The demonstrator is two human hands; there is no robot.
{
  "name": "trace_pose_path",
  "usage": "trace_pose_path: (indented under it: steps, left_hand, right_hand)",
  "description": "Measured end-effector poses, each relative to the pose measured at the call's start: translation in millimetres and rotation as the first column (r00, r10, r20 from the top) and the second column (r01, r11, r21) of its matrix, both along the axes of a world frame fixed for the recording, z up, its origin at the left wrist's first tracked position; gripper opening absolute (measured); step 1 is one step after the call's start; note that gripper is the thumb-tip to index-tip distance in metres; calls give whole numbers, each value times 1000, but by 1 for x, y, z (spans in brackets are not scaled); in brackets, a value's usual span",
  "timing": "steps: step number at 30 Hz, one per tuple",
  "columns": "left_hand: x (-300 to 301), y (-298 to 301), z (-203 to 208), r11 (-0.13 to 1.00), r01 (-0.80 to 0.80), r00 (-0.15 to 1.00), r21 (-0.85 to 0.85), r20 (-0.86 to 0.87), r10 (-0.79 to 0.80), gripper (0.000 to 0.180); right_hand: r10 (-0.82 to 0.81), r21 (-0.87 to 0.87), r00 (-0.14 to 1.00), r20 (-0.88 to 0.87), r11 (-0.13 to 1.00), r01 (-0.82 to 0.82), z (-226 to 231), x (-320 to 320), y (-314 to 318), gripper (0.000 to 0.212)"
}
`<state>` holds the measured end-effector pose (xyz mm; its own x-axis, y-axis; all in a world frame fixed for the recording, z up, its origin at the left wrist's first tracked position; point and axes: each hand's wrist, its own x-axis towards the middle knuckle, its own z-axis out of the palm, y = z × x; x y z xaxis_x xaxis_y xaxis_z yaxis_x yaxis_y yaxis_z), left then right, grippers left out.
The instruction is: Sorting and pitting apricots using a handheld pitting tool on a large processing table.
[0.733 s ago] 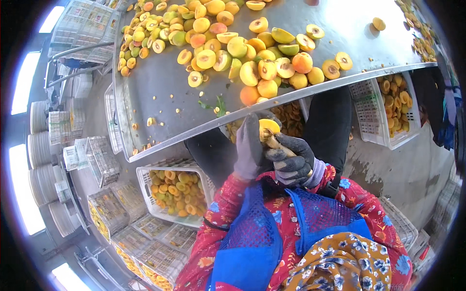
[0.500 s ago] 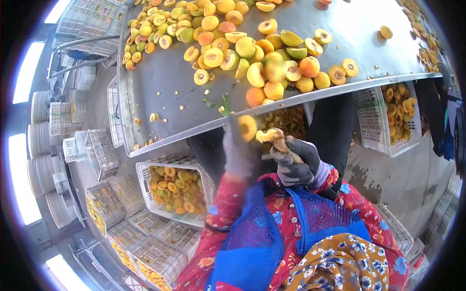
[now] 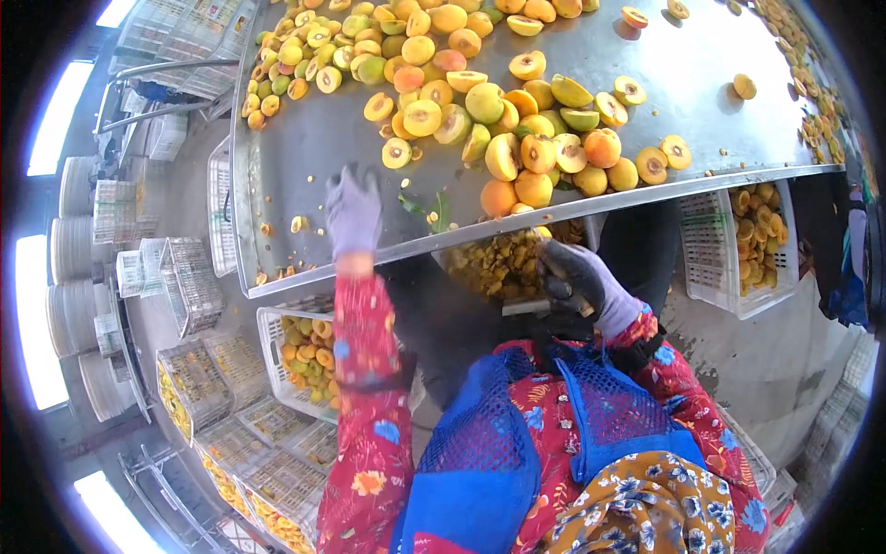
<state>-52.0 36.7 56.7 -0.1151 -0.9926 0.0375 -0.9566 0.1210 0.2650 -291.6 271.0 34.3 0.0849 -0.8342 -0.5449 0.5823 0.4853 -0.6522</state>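
My left hand (image 3: 353, 214), in a pale lavender-grey glove, reaches over the metal table (image 3: 318, 189) near its front edge. Its fingers are stretched out, with no fruit visible in them. My right hand (image 3: 588, 280), in a glove with a dark palm, is closed in front of me beyond the table's edge. A tan, stick-like handle end (image 3: 584, 307) shows in its grip; the rest of that thing is hidden. Halved and whole yellow peaches (image 3: 422, 118) lie heaped on the table. Beneath the right hand is a container of brownish-yellow fruit pieces (image 3: 498, 263), partly covered by the tabletop.
A white crate of fruit (image 3: 277, 355) stands at my left, another crate (image 3: 706, 249) at the right under the table edge. Stacked filled crates (image 3: 286, 443) stand lower left. Leaves (image 3: 441, 210) and small scraps lie on the tabletop. Its raised metal rim (image 3: 554, 208) runs across before me.
My left hand has moved left and forward onto the table, and its peach half no longer shows. My right hand has shifted slightly right and forward; the pale fruit piece at its fingers is gone.
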Motion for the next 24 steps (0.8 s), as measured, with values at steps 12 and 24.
trace_pose_path:
  steps: [12,24]
  left_hand:
    - [-45,56,0,816,351,368,459,-869,331,40]
    - [-51,158,28,818,571,568,59,-749,-342,47]
  right_hand:
    - [212,0,977,-18,977,-212,33,-1,14,31]
    - [-111,-291,323,-940,756,-586,56,29,17,19]
